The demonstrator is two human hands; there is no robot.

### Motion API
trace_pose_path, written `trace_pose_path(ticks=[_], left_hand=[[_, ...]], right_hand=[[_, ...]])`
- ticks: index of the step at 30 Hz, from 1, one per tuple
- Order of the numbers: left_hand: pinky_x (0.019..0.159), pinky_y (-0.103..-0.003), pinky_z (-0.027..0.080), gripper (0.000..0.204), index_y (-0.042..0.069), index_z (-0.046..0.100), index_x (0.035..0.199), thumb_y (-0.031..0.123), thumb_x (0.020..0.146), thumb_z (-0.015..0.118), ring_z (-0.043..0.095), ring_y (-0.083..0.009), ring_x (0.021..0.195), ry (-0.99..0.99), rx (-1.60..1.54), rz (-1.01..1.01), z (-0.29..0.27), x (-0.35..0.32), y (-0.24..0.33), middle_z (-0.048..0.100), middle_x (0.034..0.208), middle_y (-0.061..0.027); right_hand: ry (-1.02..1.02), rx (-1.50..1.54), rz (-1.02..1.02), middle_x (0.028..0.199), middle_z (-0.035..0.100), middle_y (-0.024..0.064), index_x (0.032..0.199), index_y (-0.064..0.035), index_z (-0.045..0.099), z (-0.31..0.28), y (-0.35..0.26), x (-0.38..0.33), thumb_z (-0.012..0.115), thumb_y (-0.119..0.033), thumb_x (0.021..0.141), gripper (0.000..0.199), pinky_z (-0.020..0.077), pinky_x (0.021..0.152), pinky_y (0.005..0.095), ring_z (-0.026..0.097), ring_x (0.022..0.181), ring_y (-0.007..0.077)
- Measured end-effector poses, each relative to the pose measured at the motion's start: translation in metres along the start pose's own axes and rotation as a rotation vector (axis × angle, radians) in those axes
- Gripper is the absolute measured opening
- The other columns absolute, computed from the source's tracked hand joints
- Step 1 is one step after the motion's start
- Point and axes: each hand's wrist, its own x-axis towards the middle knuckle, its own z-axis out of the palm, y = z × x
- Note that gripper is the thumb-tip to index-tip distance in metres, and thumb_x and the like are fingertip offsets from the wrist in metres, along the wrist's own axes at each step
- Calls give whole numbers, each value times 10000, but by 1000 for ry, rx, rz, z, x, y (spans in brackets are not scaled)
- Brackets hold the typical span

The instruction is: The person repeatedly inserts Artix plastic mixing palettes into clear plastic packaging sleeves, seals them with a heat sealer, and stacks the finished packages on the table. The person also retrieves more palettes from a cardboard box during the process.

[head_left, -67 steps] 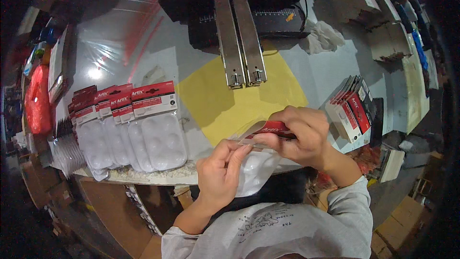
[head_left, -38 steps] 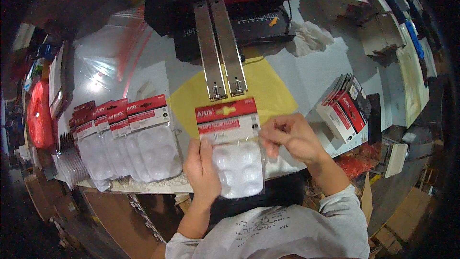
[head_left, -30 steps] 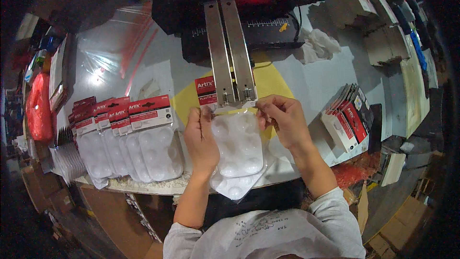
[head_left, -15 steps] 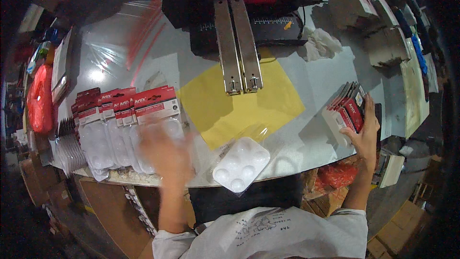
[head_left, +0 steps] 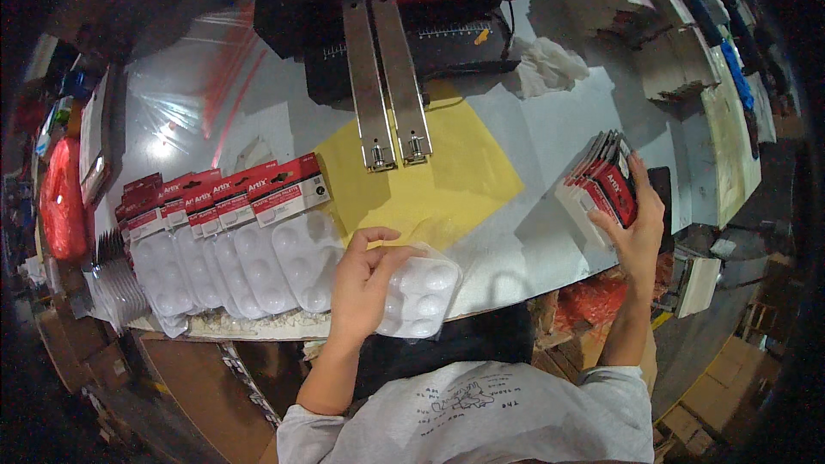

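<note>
My left hand (head_left: 363, 285) is at a white plastic paint palette (head_left: 426, 290) with round wells, at the table's front edge. Its fingers curl onto the palette's upper left side and cover part of it; clear film shows at the palette's top. At the right, my right hand (head_left: 636, 215) grips a stack of red, white and black header cards (head_left: 612, 185), thumb on the near side and fingers round the far side. Left of my left hand, several white palettes (head_left: 258, 266) overlap in a row, topped by red-and-white header cards (head_left: 288, 189).
A black machine (head_left: 326, 60) with two metal arms (head_left: 369, 86) reaches over a yellow sheet (head_left: 468, 163). Clear film (head_left: 185, 77) lies at the back left, crumpled white plastic (head_left: 550, 67) at the back right. Stacked cards (head_left: 679, 56) and a red bag (head_left: 62, 198) flank the table.
My left hand has moved right from the palette row onto the single palette, which has turned and now lies straighter. My right hand stays on the card stack. The whole view has shifted slightly.
</note>
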Motion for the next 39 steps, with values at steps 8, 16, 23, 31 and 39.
trace_pose_path(ticks=[8, 16, 23, 31, 39], left_hand=[[784, -244, 458, 249, -61, 630, 997, 148, 896, 541, 601, -123, 830, -116, -348, 51, 2, -14, 4, 672, 923, -87], [788, -310, 493, 273, -101, 609, 997, 136, 870, 568, 642, -223, 841, 3, -329, 40, 4, -17, 1, 654, 937, -185], [799, -316, 501, 253, -110, 604, 1005, 101, 866, 582, 644, -240, 865, -28, -395, 44, 13, -17, 5, 648, 949, -197], [826, -258, 466, 272, -75, 593, 1071, 118, 882, 559, 632, -175, 884, -75, -292, 87, 20, -28, 15, 655, 993, -140], [560, -222, 422, 141, 29, 642, 912, 142, 890, 561, 518, -87, 582, 151, 114, 302, 18, -45, 23, 635, 704, -77]], right_hand=[[38, 86, 282, 1186, 562, 172, 1191, 7, 522, 0, -18, -8, 797, -260, 614, 692, 403, 932, 338, 552, 1077, 304], [-89, 10, 33, 1337, 429, 171, 1330, -22, 366, -2, 6, 2, 817, -461, 480, 1058, 312, 957, 387, 457, 1203, 273], [52, -93, 16, 1241, 542, 108, 1199, -72, 531, -1, -8, -13, 805, -395, 547, 778, 323, 888, 345, 491, 1172, 241], [114, 876, 58, 861, 659, 122, 1031, -33, 606, -8, -89, -16, 798, -149, 619, 469, 465, 573, 322, 619, 653, 234], [-400, 689, -337, 692, 622, 100, 858, -17, 639, 27, -144, 19, 720, -186, 724, 231, 449, 525, 280, 606, 583, 201]])
